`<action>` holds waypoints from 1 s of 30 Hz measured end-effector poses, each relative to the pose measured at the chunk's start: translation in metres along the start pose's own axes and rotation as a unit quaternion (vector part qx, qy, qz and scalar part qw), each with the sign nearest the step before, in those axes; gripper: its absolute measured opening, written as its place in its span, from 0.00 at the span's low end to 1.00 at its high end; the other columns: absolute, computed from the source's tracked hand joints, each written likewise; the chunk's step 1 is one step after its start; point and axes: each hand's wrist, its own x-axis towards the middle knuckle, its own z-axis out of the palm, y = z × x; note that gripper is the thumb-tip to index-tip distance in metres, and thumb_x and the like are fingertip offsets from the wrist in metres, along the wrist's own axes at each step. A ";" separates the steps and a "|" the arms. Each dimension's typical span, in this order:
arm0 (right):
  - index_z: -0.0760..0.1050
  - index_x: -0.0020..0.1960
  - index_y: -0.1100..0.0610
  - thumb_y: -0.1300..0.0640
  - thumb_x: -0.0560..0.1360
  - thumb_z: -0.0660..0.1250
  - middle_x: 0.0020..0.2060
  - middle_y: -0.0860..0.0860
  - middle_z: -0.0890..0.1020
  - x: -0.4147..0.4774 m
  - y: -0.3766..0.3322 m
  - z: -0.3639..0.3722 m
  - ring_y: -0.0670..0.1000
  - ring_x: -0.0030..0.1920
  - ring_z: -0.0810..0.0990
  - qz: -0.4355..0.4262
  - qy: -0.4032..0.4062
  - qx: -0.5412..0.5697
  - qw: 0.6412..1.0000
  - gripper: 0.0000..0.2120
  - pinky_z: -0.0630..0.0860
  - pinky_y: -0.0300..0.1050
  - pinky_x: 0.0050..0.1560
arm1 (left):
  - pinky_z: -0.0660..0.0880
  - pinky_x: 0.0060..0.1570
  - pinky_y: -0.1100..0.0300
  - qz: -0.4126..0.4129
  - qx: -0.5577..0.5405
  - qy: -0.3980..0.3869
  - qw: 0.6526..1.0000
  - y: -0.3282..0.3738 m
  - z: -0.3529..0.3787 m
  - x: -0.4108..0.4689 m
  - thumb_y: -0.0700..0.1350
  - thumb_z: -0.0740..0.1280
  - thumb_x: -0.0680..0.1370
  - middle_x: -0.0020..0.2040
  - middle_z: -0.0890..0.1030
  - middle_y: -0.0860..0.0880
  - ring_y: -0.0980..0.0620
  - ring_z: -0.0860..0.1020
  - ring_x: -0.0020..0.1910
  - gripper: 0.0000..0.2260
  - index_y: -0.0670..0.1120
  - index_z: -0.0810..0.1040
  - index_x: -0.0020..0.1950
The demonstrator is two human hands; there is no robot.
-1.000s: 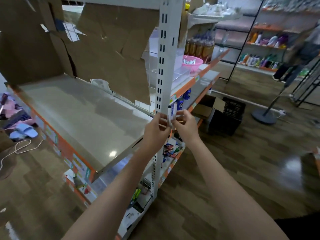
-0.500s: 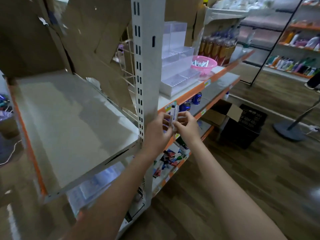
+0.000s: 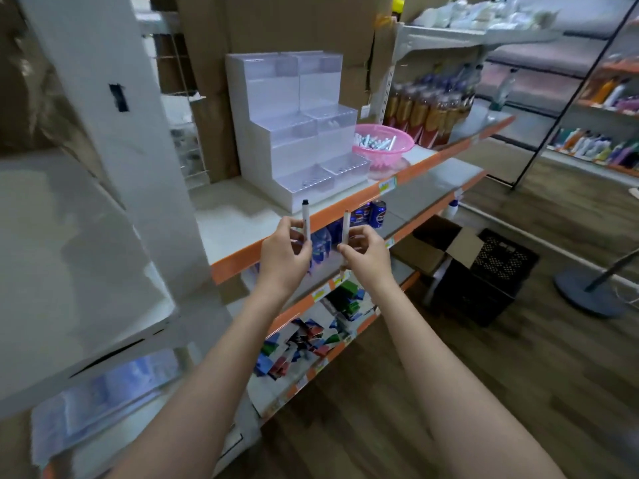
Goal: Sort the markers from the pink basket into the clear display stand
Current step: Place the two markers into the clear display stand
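Your bare forearms reach forward side by side from the near edge. Your left hand pinches a black-capped marker upright between thumb and fingers. Your right hand, just beside it and apart, pinches a red-capped marker upright too.

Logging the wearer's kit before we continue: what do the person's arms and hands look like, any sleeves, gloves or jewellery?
No sleeve shows on the left forearm or right forearm up to the frame edge. The left hand and right hand are ungloved; no watch, ring or wristband is visible.
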 end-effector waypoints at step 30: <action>0.73 0.52 0.58 0.65 0.74 0.67 0.43 0.50 0.80 0.315 0.024 -0.052 0.49 0.42 0.80 -0.078 -0.084 0.004 0.993 0.08 0.80 0.40 0.41 | 0.74 0.39 0.67 -0.052 0.010 0.132 0.990 0.001 0.154 0.249 0.39 0.67 0.76 0.44 0.79 0.51 0.52 0.78 0.42 0.08 0.44 0.74 0.55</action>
